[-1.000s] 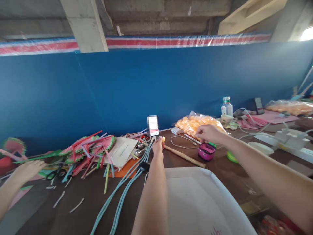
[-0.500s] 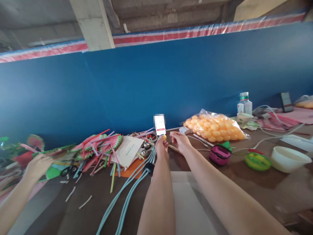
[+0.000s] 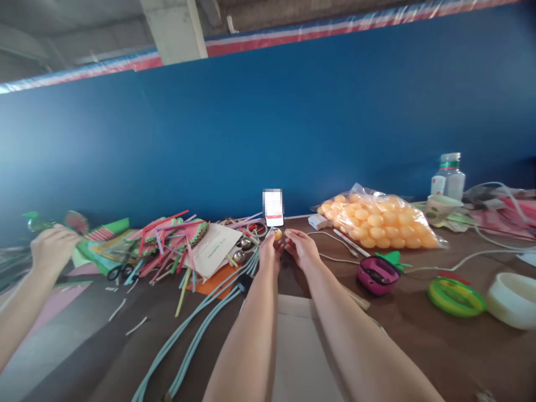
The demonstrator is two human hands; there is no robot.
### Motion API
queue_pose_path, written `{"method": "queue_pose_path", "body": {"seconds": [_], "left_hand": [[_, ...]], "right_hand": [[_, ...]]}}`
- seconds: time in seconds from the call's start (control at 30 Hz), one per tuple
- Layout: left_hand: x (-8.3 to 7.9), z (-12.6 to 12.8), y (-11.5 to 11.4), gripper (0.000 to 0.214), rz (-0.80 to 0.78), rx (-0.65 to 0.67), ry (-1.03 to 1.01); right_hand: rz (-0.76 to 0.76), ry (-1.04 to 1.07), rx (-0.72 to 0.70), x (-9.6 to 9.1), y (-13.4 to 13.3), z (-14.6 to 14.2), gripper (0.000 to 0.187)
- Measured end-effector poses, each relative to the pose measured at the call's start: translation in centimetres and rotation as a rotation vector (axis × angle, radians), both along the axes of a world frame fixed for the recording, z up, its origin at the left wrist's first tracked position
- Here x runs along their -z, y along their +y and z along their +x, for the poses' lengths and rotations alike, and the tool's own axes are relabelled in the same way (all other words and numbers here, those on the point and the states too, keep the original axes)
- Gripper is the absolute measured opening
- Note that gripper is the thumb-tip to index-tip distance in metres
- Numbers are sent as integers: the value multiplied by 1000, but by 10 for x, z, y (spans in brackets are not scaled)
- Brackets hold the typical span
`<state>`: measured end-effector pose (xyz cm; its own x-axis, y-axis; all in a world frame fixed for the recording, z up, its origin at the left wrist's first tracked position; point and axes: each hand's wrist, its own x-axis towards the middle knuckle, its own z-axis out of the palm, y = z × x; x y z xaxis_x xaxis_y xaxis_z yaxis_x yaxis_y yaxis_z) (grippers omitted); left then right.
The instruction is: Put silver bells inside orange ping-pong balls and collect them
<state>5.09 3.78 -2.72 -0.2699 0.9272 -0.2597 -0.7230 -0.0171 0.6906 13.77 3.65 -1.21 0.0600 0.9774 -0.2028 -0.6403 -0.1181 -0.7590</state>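
Left hand (image 3: 270, 251): one orange ball (image 3: 278, 235) — nearby, two silver balls (image 3: 239, 255), one phone (image 3: 274, 221).

Blue partition (image 3: 293, 128) across the middle, striped plastic sheeting (image 3: 293, 37) along its top, concrete pillar (image 3: 176, 30) upper left, brown surface (image 3: 460, 352) below.

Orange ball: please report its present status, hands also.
Left hand holding orange ball. Right hand close beside it, grip unclear. Phone just beyond the hands.
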Motion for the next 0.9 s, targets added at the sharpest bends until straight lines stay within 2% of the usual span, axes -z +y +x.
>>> {"method": "queue_pose_path", "body": {"seconds": [0.13,0.4,0.6,0.9], "left_hand": [[-1,-1,0,12,-11,-25,4],[-7,1,-7,22,76,-24,45],[-6,2,-3,13,113,-32,31],[-9,2,-7,28,33,-59,208]], "right_hand": [[9,36,11,0,0,-3,15],[25,72,-95,-1,-1,-3,22],[34,81,-178,2,-1,-1,13],[87,2,-238,5,-2,0,9]]}}
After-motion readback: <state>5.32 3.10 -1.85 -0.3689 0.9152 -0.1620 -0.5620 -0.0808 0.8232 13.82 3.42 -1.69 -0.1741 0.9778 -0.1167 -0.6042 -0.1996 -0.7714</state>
